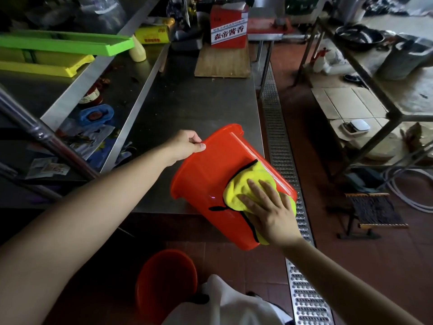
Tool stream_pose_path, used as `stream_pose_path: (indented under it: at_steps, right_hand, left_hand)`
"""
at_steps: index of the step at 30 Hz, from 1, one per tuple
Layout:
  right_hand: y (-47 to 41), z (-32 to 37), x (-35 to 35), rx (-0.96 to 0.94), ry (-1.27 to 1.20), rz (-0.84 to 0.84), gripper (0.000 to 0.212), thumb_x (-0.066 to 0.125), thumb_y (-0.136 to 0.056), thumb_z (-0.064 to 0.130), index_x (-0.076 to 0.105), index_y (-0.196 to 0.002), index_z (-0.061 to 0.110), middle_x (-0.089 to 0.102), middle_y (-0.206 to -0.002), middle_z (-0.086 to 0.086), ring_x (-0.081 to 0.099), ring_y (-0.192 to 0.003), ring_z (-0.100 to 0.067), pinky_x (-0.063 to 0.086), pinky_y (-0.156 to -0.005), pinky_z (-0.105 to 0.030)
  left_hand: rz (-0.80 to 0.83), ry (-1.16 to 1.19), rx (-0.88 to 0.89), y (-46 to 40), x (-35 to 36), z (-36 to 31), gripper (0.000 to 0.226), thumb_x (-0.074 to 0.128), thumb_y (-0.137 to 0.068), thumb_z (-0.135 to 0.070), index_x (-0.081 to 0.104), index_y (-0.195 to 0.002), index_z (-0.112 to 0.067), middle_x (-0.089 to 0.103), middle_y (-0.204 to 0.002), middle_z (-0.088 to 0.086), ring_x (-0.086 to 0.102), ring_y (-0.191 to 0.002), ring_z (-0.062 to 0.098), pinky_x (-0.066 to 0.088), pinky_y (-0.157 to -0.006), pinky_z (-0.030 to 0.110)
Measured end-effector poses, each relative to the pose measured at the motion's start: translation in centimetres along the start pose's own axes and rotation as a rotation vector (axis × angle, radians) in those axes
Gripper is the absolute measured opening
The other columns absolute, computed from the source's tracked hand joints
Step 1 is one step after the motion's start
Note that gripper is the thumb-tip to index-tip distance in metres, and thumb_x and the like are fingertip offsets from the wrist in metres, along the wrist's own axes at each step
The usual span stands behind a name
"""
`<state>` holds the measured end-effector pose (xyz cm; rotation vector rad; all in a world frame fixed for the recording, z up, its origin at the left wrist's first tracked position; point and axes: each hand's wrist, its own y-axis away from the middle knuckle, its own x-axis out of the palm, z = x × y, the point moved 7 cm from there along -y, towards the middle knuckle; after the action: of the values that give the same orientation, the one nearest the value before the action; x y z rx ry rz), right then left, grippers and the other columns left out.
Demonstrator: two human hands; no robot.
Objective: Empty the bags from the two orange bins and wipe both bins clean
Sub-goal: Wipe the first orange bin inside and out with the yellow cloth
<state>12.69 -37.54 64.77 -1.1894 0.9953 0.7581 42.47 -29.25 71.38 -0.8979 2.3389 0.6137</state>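
An orange bin (210,174) lies tilted on its side at the front edge of the steel table (199,106), its base pointing away from me. My left hand (186,144) grips the far end of the bin with curled fingers and thumb. My right hand (269,212) presses flat on a yellow cloth (241,188) with black trim, spread over the bin's outer wall near its rim. A second orange bin (164,280) stands upright on the floor below, near my legs; its inside is dark.
A wooden board (222,62) with a red carton (228,26) sits at the table's far end. Packets and a blue wrapper (96,113) litter the lower left shelf. A metal floor drain (281,160) runs along the right. A steel rack (375,90) and small stool (372,212) stand further right.
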Motion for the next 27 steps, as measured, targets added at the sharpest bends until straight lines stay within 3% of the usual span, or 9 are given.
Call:
stream_pose_path:
  at_steps: [3,6,15,21,27]
  right_hand:
    - [-0.1,-0.1,-0.2,0.007,-0.008,0.018,0.045,0.050,-0.098,0.046,0.050,-0.143,0.041,0.030,-0.162,0.006,0.036,-0.143,-0.032,0.040,-0.098,-0.049]
    - [-2.7,0.8,0.1,0.039,-0.041,0.049,0.046,0.049,-0.098,0.043,0.049,-0.144,0.041,0.031,-0.161,0.004,0.036,-0.142,-0.036,0.041,-0.099,-0.053]
    - [-14.2,4.0,2.2,0.096,-0.108,0.156,0.046,0.048,-0.101,0.041,0.044,-0.146,0.041,0.024,-0.163,0.003,0.022,-0.146,-0.033,0.031,-0.106,-0.058]
    - [-7.6,1.0,0.6,0.047,-0.174,0.108,0.043,0.057,-0.096,0.038,0.056,-0.139,0.036,0.033,-0.161,0.004,0.036,-0.142,-0.034,0.042,-0.097,-0.051]
    - [0.0,-2.6,-1.3,0.059,-0.172,0.083,0.046,0.050,-0.094,0.043,0.057,-0.139,0.036,0.036,-0.159,0.003,0.041,-0.140,-0.032,0.041,-0.096,-0.050]
  left_hand:
    - [0.013,0.000,-0.005,0.2,0.1,-0.1,0.010,0.074,-0.086,-0.027,0.067,-0.088,-0.019,0.067,-0.092,-0.004,0.062,-0.090,0.009,0.047,-0.078,0.029]
    - [0.028,0.043,-0.014,0.4,0.0,0.2,0.013,0.075,-0.086,-0.023,0.067,-0.091,-0.014,0.066,-0.091,-0.003,0.061,-0.089,0.007,0.045,-0.072,0.023]
    - [-0.041,0.073,-0.013,1.1,-0.2,0.9,0.015,0.073,-0.087,-0.023,0.068,-0.094,-0.010,0.062,-0.081,-0.004,0.056,-0.077,0.008,0.043,-0.070,0.021]
    - [-0.107,0.019,-0.009,1.7,-0.2,1.1,0.013,0.072,-0.087,-0.028,0.067,-0.091,-0.017,0.066,-0.088,-0.004,0.060,-0.082,0.010,0.047,-0.072,0.028]
    - [-0.131,-0.039,-0.022,2.4,-0.2,1.4,0.010,0.070,-0.089,-0.032,0.065,-0.093,-0.023,0.062,-0.094,-0.010,0.057,-0.087,0.004,0.039,-0.064,0.020]
